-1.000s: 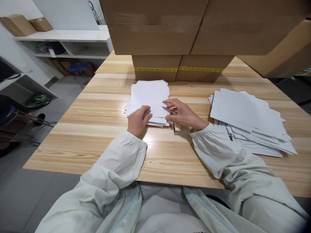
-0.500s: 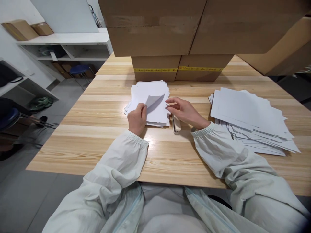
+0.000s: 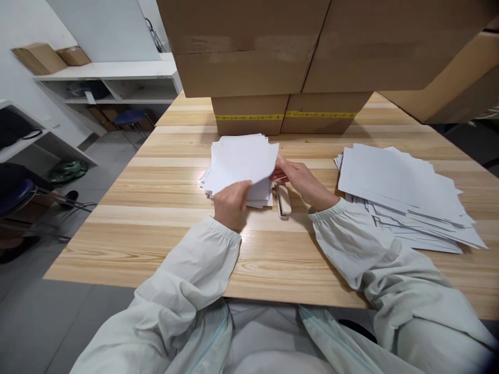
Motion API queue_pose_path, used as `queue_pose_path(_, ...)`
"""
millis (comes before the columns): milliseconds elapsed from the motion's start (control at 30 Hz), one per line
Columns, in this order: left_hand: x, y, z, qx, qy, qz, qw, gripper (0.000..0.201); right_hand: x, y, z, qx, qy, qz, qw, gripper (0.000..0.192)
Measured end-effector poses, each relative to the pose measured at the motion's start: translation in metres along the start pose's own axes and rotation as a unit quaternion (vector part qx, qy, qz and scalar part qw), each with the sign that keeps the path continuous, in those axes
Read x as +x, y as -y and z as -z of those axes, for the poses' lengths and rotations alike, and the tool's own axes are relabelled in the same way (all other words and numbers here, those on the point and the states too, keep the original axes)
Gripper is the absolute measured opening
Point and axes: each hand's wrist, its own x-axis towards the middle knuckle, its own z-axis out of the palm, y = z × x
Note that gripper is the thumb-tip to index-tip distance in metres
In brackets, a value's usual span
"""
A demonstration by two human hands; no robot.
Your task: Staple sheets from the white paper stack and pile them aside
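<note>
My left hand [image 3: 231,205] is closed on the near edge of a white paper sheet [image 3: 253,162]. The sheet's right side is lifted and curls up beside my right hand [image 3: 299,181], whose fingers are closed at that edge. Beneath it lies an uneven paper stack [image 3: 262,200], partly covered by the sheet. A white stapler [image 3: 284,201] rests on the table just right of the stack, below my right hand. Further right is a larger, fanned-out pile of papers [image 3: 393,179].
Large cardboard boxes [image 3: 249,47] stand stacked at the back of the wooden table [image 3: 156,239], the upper ones jutting forward. Another carton [image 3: 448,88] is at the back right. To the left are white shelves [image 3: 109,70], a blue stool [image 3: 130,116] and part of a seated person [image 3: 23,176].
My left hand has moved slightly right and nearer with the sheet, which has swung rightward over the stack. My right hand has come to the sheet's right edge.
</note>
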Motion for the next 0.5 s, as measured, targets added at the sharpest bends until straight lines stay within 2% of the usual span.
queue_pose_path(100, -0.008, -0.019, 0.001, -0.094, 0.077, -0.122, 0.985, 0.02, 0.0, 0.0, 0.001, 0.051, -0.03, -0.056, 0.997, 0.043)
queue_pose_path(167, -0.007, -0.026, 0.008, -0.118, 0.059, -0.136, 0.982, 0.017, -0.001, 0.002, 0.003, 0.078, -0.058, -0.056, 0.994, 0.038)
queue_pose_path(200, -0.004, -0.027, 0.013, -0.122, 0.025, -0.111, 0.986, 0.016, -0.002, 0.005, 0.004, 0.093, -0.069, -0.047, 0.992, 0.037)
queue_pose_path(267, 0.004, -0.022, 0.025, -0.129, -0.074, -0.007, 0.989, 0.025, -0.005, 0.012, 0.007, 0.126, -0.075, -0.025, 0.989, 0.036)
queue_pose_path(333, 0.013, -0.012, 0.034, -0.176, -0.136, 0.095, 0.97, 0.04, -0.009, 0.021, 0.007, 0.147, -0.045, -0.02, 0.988, 0.039)
queue_pose_path(433, 0.022, -0.003, 0.039, -0.28, -0.065, 0.175, 0.942, 0.062, -0.019, 0.029, 0.0, 0.136, 0.018, -0.029, 0.99, 0.041)
queue_pose_path(500, 0.022, -0.005, 0.037, -0.322, -0.013, 0.204, 0.924, 0.076, -0.024, 0.031, -0.007, 0.094, 0.034, -0.025, 0.995, 0.037)
